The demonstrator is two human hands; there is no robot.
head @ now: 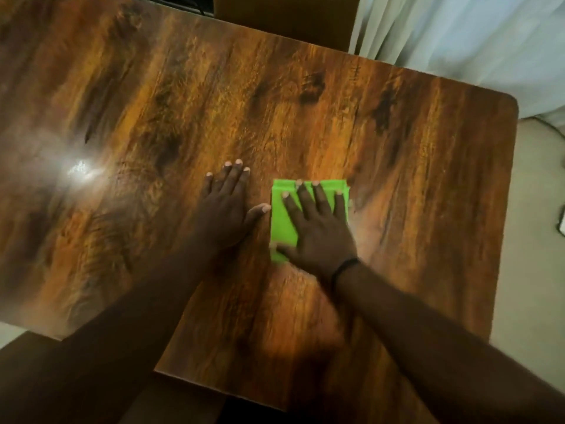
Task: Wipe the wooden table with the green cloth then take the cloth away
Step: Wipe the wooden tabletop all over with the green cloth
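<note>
The folded green cloth [282,223] lies flat on the wooden table [336,117], right of centre. My right hand [318,228] presses on it with straight, spread fingers and covers most of it; a dark band circles that wrist. My left hand [227,206] rests flat on the bare wood just left of the cloth, fingers straight, its thumb tip close to the cloth's left edge.
A pale curtain [458,32] hangs beyond the table's far right corner. A brown chair back [284,10] stands at the far edge. Light floor [535,240] runs along the right edge, with a small object [562,221] on it. Glare [81,169] shines at the left.
</note>
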